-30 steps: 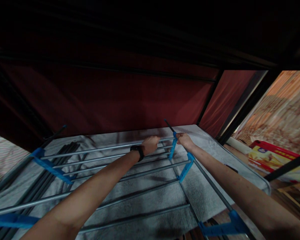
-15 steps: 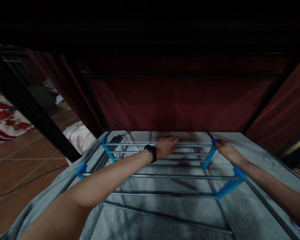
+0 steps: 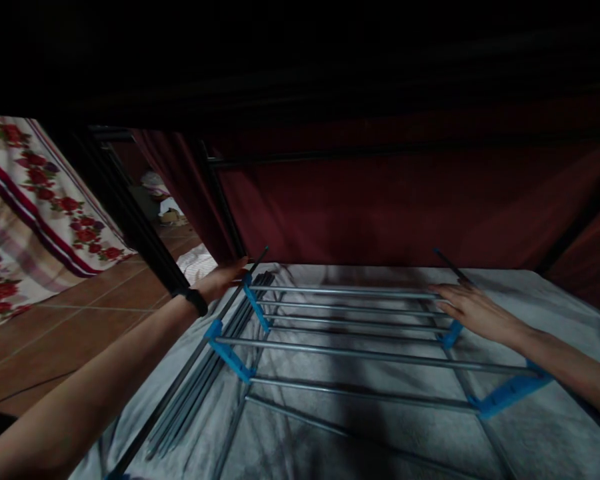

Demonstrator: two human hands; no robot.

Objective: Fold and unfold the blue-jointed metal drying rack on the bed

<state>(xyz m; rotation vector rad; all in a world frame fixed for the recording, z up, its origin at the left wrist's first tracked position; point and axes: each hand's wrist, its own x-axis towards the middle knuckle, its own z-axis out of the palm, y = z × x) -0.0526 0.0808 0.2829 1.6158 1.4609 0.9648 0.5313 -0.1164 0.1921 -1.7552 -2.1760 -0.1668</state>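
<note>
Left hand [image 3: 223, 277], right hand [image 3: 475, 313] (at rack [image 3: 360, 353])

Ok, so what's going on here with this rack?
A person is working on a metal rack of silver rods and blue connectors, lying on a grey cloth in front of dark red fabric. Their left hand, wearing a black wristband, is at the rack's far left corner; whether it has a grip there is unclear. Their right hand rests open on the far rods. A bundle of loose rods lies along the rack's left side.
</note>
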